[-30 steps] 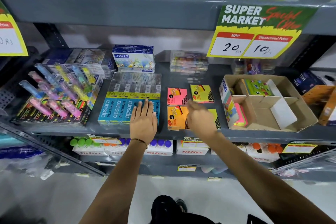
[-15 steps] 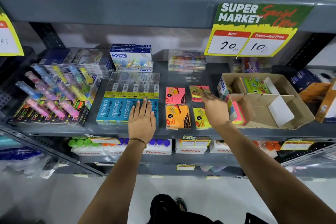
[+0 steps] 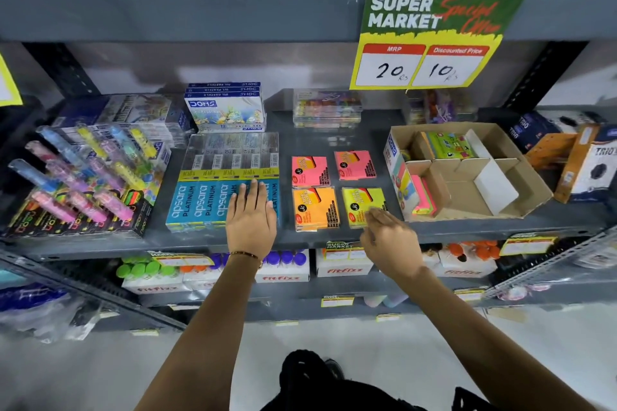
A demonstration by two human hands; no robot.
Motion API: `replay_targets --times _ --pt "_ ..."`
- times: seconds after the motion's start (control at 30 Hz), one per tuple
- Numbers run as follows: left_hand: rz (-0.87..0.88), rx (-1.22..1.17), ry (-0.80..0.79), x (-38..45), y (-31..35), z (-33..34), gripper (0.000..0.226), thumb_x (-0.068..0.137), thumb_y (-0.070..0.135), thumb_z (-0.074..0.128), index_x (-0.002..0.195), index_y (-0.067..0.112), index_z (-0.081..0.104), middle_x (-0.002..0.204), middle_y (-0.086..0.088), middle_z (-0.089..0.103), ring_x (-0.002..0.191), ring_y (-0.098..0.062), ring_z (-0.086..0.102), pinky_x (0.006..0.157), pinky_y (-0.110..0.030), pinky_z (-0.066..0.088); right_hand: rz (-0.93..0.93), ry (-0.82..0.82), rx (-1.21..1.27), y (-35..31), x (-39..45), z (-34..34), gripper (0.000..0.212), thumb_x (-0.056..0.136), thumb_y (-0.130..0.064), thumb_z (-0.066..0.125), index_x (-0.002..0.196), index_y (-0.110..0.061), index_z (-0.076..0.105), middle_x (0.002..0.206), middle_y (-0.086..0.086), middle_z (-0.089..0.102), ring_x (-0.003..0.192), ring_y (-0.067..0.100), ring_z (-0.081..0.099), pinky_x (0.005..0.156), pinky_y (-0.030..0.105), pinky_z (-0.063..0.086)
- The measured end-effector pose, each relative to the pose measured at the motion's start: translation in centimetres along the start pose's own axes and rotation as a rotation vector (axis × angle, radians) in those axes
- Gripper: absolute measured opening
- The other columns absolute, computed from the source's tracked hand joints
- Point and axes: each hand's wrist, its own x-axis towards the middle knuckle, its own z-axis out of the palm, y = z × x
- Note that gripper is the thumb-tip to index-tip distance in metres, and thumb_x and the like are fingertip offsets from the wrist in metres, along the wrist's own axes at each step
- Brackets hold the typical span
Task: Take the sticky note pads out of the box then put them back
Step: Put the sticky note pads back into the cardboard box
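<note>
Head view, left to right: the left hand (image 3: 251,220) lies flat, fingers together, on blue "apsara PLATINUM" packs (image 3: 213,202). Four sticky note pads (image 3: 315,208) sit on the shelf (image 3: 350,143), two pink behind, orange and yellow in front. The right hand (image 3: 389,237), loosely apart and empty, touches the yellow pad (image 3: 362,202), the nearest. Further right stands the box (image 3: 521,183); a sign reads "SUPER MARKET".

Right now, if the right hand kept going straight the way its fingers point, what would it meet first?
Most likely the yellow sticky note pad: the right hand has its fingertips at the pad's near edge, pointing up and left across it. Whether they touch it yet is unclear.
</note>
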Motion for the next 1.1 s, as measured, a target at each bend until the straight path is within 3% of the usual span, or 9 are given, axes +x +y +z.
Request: replay_targets --times 0.07,0.13,0.23,0.37,0.5,0.63,0.7,0.93,1.1 --pt "-0.004 0.010 -0.014 0.0 0.0 0.0 0.053 0.092 0.027 0.023 0.126 -0.002 0.050 0.129 -0.020 0.055 0.123 -0.037 0.045 0.105 -0.050 0.027 0.070 0.056 0.095 -0.3 1.4 -0.9 0.030 0.075 -0.015 0.055 0.097 0.001 0.070 0.100 0.016 0.074 0.083 0.029 0.072 0.059 0.035 0.059" --pt "-0.010 0.016 -0.024 0.1 0.0 0.0 0.054 0.091 0.028 0.022 0.127 -0.001 0.049 0.130 -0.019 0.054 0.124 -0.037 0.044 0.106 -0.049 0.025 0.209 0.046 0.176 -0.4 3.9 -1.3 0.034 0.084 -0.022 0.047 0.106 -0.002 0.064 0.111 0.017 0.070 0.092 0.032 0.068 0.070 0.039 0.057" --pt "-0.008 0.016 -0.028 0.1 -0.1 0.1 0.054 0.092 0.028 0.021 0.129 -0.001 0.048 0.131 -0.019 0.053 0.125 -0.037 0.043 0.107 -0.049 0.025 0.430 -0.110 0.227 -0.4 8.5 -0.8 0.033 0.091 -0.030 0.050 0.115 -0.008 0.056 0.117 0.017 0.061 0.103 0.035 0.060 0.081 0.038 0.052" --pt "0.009 0.014 -0.012 0.2 -0.2 0.2 0.054 0.092 0.028 0.022 0.128 -0.001 0.049 0.131 -0.019 0.053 0.125 -0.036 0.044 0.106 -0.049 0.028 0.538 -0.346 0.223 -1.2 12.4 1.0 0.048 0.087 -0.046 0.056 0.113 -0.006 0.056 0.125 0.021 0.051 0.111 0.036 0.052 0.091 0.037 0.047" --pt "0.013 0.000 0.001 0.2 -0.2 0.2 0.052 0.092 0.027 0.024 0.128 -0.001 0.049 0.131 -0.019 0.053 0.125 -0.036 0.044 0.105 -0.048 0.028 0.577 -0.360 0.177 -1.3 13.6 1.6 0.056 0.081 -0.048 0.062 0.111 -0.001 0.058 0.121 0.021 0.053 0.112 0.036 0.047 0.091 0.038 0.045" --pt "0.010 -0.001 0.001 0.1 -0.1 0.0 0.051 0.092 0.026 0.026 0.127 -0.001 0.050 0.129 -0.019 0.055 0.123 -0.037 0.045 0.104 -0.049 0.029 0.629 -0.242 0.237 -2.9 14.2 0.9 0.069 0.078 -0.052 0.063 0.119 0.002 0.055 0.133 0.026 0.047 0.125 0.041 0.038 0.103 0.043 0.039" --pt "0.005 -0.001 -0.003 0.2 -0.1 0.0 0.051 0.092 0.026 0.025 0.127 -0.001 0.050 0.130 -0.019 0.054 0.123 -0.037 0.045 0.104 -0.049 0.031 0.582 -0.276 0.249 -5.1 14.4 0.7 0.078 0.077 -0.056 0.062 0.127 0.002 0.049 0.139 0.026 0.042 0.130 0.041 0.035 0.108 0.044 0.036" --pt "0.009 -0.005 -0.003 0.1 -0.1 -0.2 0.050 0.092 0.027 0.027 0.125 0.000 0.052 0.128 -0.018 0.056 0.121 -0.036 0.048 0.103 -0.048 0.032 0.526 -0.351 0.178 -9.3 14.5 3.2 0.082 0.074 -0.054 0.065 0.129 0.001 0.040 0.130 0.022 0.041 0.118 0.036 0.042 0.098 0.042 0.041" --pt "-0.001 -0.008 -0.039 0.1 -0.2 -0.4 0.063 0.097 0.034 0.007 0.126 0.001 0.052 0.129 -0.017 0.055 0.123 -0.035 0.047 0.104 -0.046 0.031 0.503 -0.390 0.113 -9.8 14.7 3.5 0.086 0.075 -0.057 0.061 0.133 0.001 0.035 0.132 0.021 0.038 0.119 0.037 0.041 0.098 0.042 0.042"
